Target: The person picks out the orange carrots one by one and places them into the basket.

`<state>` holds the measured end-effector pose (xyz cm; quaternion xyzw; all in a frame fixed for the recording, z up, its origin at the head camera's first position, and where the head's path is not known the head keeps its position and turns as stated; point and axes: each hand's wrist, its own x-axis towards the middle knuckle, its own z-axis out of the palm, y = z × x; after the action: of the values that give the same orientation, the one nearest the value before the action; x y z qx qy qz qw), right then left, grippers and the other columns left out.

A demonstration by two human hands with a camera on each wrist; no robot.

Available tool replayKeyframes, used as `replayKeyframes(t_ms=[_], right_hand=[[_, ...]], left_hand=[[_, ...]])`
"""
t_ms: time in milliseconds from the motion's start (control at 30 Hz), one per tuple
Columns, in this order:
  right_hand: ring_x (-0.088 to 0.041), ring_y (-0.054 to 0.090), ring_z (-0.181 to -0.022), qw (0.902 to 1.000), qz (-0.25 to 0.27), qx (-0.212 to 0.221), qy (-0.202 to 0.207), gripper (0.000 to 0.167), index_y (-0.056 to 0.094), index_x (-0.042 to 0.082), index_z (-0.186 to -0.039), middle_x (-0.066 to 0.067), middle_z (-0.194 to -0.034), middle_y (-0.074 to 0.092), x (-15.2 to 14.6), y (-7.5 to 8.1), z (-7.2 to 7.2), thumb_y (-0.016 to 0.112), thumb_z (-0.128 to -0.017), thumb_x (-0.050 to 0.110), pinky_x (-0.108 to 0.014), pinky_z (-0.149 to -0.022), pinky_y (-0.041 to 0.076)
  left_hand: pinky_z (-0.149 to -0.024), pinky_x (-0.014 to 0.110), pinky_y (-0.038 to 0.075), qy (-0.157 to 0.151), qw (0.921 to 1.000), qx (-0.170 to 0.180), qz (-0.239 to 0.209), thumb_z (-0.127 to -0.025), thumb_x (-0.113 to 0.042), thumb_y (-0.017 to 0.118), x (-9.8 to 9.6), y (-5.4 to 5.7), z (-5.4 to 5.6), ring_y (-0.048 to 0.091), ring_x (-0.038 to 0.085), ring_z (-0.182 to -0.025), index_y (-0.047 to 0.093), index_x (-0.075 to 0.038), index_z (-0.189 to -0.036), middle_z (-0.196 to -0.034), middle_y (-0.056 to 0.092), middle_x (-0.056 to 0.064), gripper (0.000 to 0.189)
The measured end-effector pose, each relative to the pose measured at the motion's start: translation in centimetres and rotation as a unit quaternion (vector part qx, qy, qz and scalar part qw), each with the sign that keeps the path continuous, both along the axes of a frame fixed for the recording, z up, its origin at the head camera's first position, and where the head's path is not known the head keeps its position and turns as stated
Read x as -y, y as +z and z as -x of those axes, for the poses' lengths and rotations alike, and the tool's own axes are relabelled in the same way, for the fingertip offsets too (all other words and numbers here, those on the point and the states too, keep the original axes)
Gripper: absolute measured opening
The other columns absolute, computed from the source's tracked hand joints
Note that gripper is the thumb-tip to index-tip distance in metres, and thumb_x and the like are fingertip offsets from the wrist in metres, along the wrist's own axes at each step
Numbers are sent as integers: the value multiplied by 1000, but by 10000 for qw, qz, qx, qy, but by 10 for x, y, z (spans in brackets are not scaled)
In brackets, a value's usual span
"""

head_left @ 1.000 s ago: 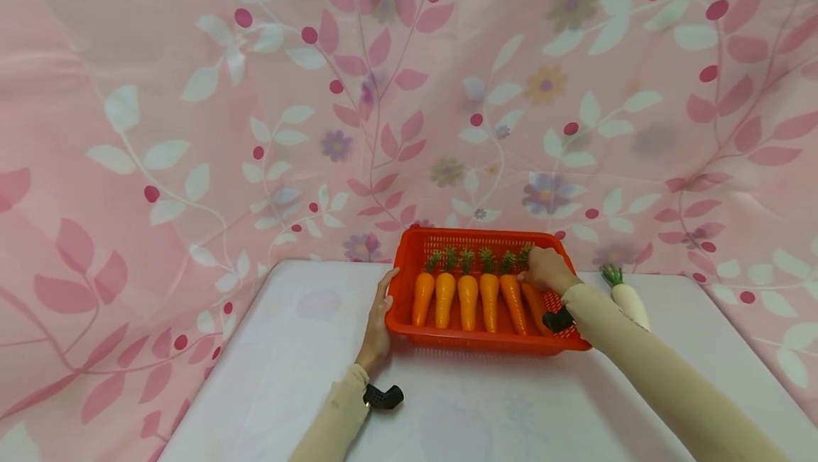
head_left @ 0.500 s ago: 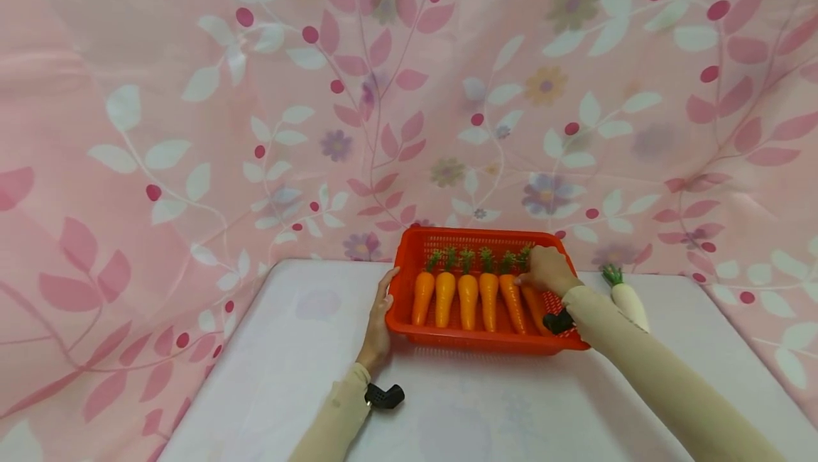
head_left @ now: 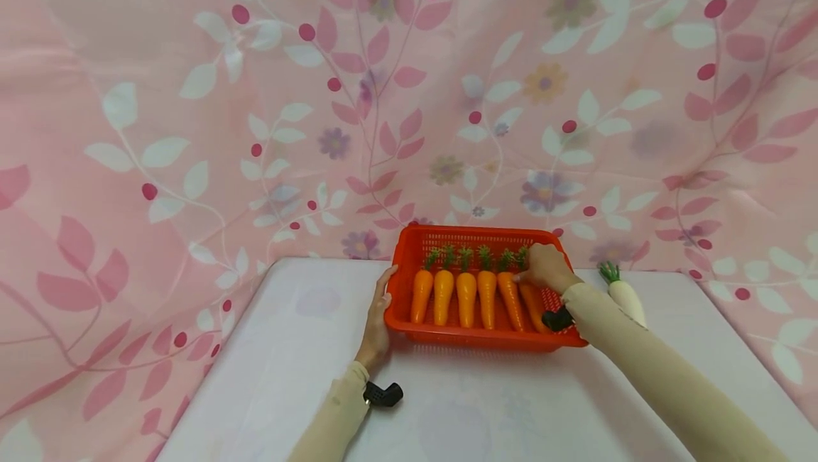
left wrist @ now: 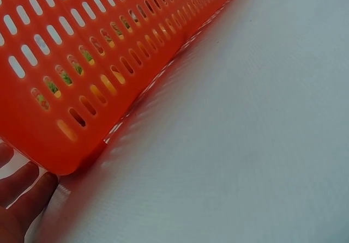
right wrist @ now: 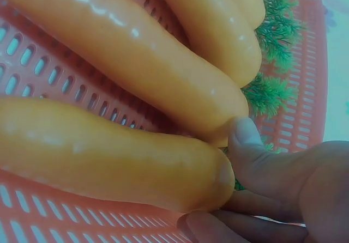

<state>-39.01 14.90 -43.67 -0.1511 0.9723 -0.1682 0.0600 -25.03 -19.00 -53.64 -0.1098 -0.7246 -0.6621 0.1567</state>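
Note:
An orange-red plastic basket [head_left: 473, 335] holds several orange carrots [head_left: 466, 300] with green tops, lying side by side in a row. My right hand [head_left: 548, 269] reaches in at the right end and grips the top end of the rightmost carrot [right wrist: 120, 166]. Its thumb [right wrist: 246, 131] touches the neighbouring carrot [right wrist: 147, 52], while its fingers lie along the held carrot's other side, partly hidden. At the basket's left side, my left hand [head_left: 375, 327] rests against the outer wall with fingers extended. The left wrist view shows those fingertips touching the basket's lower corner [left wrist: 60, 156].
A white radish [head_left: 628, 300] with green leaves lies on the white-covered table [head_left: 307, 348], right of the basket and behind my right forearm. A pink floral cloth [head_left: 409, 93] hangs behind the table, close to the basket's back edge.

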Motion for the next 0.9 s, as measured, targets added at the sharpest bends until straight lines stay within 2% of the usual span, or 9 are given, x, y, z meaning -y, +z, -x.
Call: replayKeyframes(t_ms=[100, 200, 267, 333, 467, 733, 800, 900], right_hand=[[-20, 59, -56, 9999, 88, -32, 75, 35, 71, 0, -76, -3, -59, 60, 0, 4, -5, 87, -88, 30, -32, -56, 55], [-17, 53, -51, 9993, 271, -58, 232, 35, 74, 0, -72, -1, -54, 54, -3, 9, -9, 85, -90, 28, -28, -52, 48], [-15, 51, -51, 9981, 445, -201, 379, 32, 78, 0, -74, -1, -54, 57, -8, 13, -10, 83, -92, 26, -26, -51, 44], [-15, 53, -54, 9960, 660, -344, 497, 30, 81, -2, -79, -5, -60, 66, -14, 19, -11, 80, -94, 24, -27, -53, 44], [-18, 62, -64, 9911, 1100, -527, 538, 30, 84, -1, -98, -14, -85, 80, -26, 28, -15, 74, -99, 27, -30, -58, 49], [-20, 72, -66, 9850, 1645, -512, 20, 45, 78, -7, -114, -19, -87, 79, -52, 43, -23, 67, -104, 36, -29, -58, 58], [-22, 73, -67, 9849, 1634, -567, -31, 47, 76, -8, -117, -20, -89, 79, -61, 46, -23, 66, -105, 36, -30, -58, 60], [-30, 75, -76, 9882, 1304, -795, -133, 50, 75, -8, -120, -23, -97, 79, -77, 49, -23, 64, -105, 38, -35, -62, 62]], left_hand=[[-127, 65, 26, -5, 10000, 36, 2, -112, -32, 23, 1, 0, 0, 28, 30, -161, 32, -29, -166, -174, 27, -2, 54], [-128, 65, 25, -4, 10000, 70, 19, -113, -32, 23, 2, 1, 1, 27, 29, -161, 32, -29, -166, -175, 26, -3, 54], [-128, 65, 24, -1, 10000, 63, 29, -113, -31, 23, 2, 0, 2, 26, 29, -161, 32, -28, -166, -175, 26, -2, 54], [-128, 66, 24, 9, 10000, 41, 46, -113, -31, 22, 3, -1, 4, 27, 30, -161, 31, -27, -167, -175, 25, -2, 55], [-128, 66, 23, 80, 9999, 29, 67, -112, -31, 22, 4, -2, 7, 28, 30, -161, 31, -27, -167, -175, 26, -2, 55], [-127, 66, 25, -19, 9999, 138, -45, -112, -31, 22, 4, -3, 6, 29, 33, -160, 29, -29, -167, -175, 25, 0, 56], [-127, 66, 24, -83, 9998, 170, -74, -112, -31, 22, 6, -3, 6, 28, 33, -160, 27, -29, -168, -176, 23, -1, 56], [-128, 66, 23, -189, 9994, 265, -128, -112, -31, 24, 9, -2, 6, 25, 32, -162, 24, -31, -170, -177, 21, -4, 58]])
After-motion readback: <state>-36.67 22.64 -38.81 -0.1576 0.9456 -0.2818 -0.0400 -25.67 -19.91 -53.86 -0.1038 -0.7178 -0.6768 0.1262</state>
